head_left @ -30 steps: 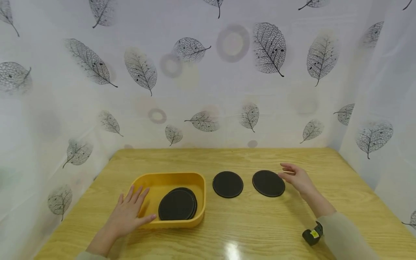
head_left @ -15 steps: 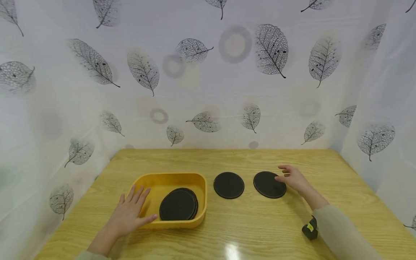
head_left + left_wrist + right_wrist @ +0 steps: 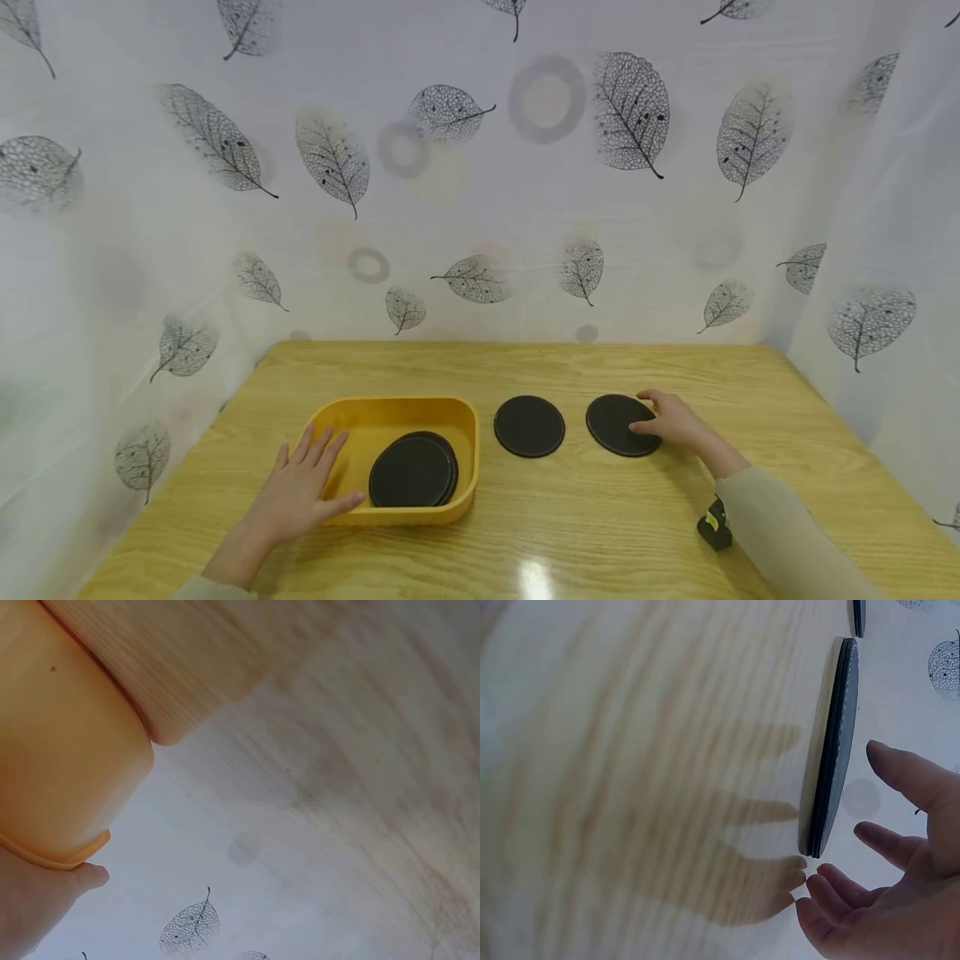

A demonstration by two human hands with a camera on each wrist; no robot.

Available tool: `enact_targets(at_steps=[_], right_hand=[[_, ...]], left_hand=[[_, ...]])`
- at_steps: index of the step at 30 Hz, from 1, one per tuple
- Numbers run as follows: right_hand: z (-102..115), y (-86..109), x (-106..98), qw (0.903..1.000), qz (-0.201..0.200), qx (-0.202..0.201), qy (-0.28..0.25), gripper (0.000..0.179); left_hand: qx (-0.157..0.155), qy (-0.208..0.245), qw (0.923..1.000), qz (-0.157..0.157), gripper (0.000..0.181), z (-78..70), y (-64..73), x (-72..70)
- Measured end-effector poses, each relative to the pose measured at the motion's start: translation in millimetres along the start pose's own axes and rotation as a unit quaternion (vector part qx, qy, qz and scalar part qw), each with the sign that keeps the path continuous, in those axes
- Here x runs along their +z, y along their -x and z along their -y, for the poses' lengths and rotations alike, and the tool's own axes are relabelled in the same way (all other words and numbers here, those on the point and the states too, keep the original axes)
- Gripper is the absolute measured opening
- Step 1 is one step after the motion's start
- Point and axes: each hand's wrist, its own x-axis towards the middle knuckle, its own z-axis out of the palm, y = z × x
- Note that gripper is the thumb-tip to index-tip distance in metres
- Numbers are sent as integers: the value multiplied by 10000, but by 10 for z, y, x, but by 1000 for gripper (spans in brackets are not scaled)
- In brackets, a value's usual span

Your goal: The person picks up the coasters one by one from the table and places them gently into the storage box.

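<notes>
My right hand (image 3: 678, 421) is at the right-hand stack of round black coasters (image 3: 615, 427), thumb above its right part, fingers at its far right edge. In the right wrist view this hand (image 3: 900, 870) looks apart from the layered coasters (image 3: 834, 750), fingers loosely bent, nothing held. Left of that stack lies another round black coaster or stack (image 3: 528, 427). A yellow plastic bin (image 3: 390, 408) holds a few overlapping black coasters (image 3: 412, 472). My left hand (image 3: 296, 496) rests with spread fingers on the bin's left and front rim; the left wrist view shows the bin's outer wall (image 3: 67, 735).
The things stand on a light wood-grain table (image 3: 570, 533). A white curtain with leaf prints (image 3: 480, 200) closes off the back and both sides. A small black device (image 3: 715, 525) is worn at my right wrist, beside the sleeve.
My right hand has moved left and down, from the right edge of the right-hand coaster stack to over it. My left hand has stayed on the bin, and the coasters have not moved.
</notes>
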Motion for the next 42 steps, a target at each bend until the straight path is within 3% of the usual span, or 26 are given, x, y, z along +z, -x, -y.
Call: enact_targets(at_steps=[13, 25, 42], right_hand=[[56, -9, 43, 9960, 342, 205, 805, 69], [114, 8, 53, 9957, 421, 647, 509, 72], [133, -8, 92, 9977, 251, 629, -38, 81]], left_hand=[[-6, 44, 10000, 41, 86, -15, 12, -32], [-15, 18, 10000, 45, 85, -21, 9, -36], [-35, 34, 10000, 44, 85, -3, 7, -3]])
